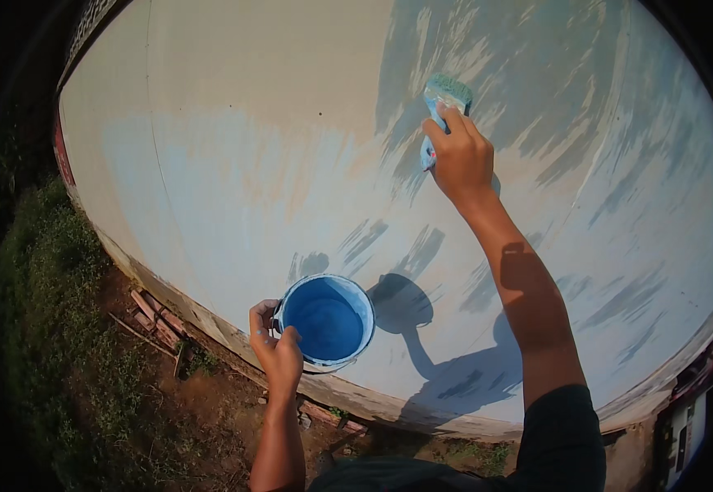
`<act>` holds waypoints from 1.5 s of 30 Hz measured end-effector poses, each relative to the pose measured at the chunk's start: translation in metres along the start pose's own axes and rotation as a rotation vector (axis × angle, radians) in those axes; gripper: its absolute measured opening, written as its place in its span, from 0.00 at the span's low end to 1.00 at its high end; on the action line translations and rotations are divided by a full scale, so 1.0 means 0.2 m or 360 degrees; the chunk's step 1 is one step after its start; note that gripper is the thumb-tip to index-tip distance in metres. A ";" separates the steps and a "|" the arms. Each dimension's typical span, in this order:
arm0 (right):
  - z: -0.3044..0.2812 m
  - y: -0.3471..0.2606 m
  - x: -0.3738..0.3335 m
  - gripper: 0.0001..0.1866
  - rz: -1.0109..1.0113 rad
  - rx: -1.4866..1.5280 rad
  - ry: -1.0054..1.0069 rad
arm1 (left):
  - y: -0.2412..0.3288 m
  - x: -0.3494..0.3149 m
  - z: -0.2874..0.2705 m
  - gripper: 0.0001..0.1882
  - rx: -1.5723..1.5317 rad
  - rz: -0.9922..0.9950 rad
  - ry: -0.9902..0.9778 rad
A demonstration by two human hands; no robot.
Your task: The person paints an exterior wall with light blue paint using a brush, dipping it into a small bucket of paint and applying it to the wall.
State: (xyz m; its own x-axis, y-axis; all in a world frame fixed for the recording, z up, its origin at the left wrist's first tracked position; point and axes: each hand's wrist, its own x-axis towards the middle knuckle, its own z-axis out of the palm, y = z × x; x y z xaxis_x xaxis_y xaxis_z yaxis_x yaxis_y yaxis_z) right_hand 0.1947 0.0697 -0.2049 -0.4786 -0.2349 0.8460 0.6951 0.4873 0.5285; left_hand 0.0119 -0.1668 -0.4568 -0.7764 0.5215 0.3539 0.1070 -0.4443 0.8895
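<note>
Sunlit wall (233,189), pale with streaky blue-grey patches toward 1 and 2 o'clock, fills most of the view; grass (53,303) grows at 9 o'clock, and reddish bricks (157,318) lie at 8. At 1 o'clock the right hand (465,157) has its fingers wrapped around a brush (441,100), bristles pointing up to 12. Near 7 o'clock, the left hand (277,348) pinches the 9 o'clock edge of a blue bucket (351,289); whether bristles touch wall, I cannot tell.
</note>
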 end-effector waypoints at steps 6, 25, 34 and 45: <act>0.12 -0.51 -0.48 0.07 -0.0288 0.0495 -0.0445 | -0.06 0.01 -0.07 0.24 -0.0010 -0.0003 0.0114; 0.24 -0.73 -0.45 0.03 -0.0179 0.0777 -0.0834 | -0.08 0.03 -0.19 0.23 0.0005 -0.0022 0.0205; -0.24 0.10 0.07 0.13 0.0740 0.0709 -0.0485 | -0.04 0.01 -0.11 0.24 -0.0050 -0.0031 0.0143; -0.14 -0.34 -0.60 0.09 0.0112 0.0622 -0.0635 | -0.19 -0.03 -0.02 0.23 -0.0046 -0.0052 -0.0005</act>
State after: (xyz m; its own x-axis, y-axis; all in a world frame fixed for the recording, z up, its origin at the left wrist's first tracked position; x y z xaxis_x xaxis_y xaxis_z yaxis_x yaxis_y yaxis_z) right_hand 0.2194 0.0413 -0.3398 -0.6568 0.1090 0.7462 0.5186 0.7836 0.3420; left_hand 0.0097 -0.1562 -0.4949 -0.7774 0.5383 0.3254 0.0635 -0.4476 0.8920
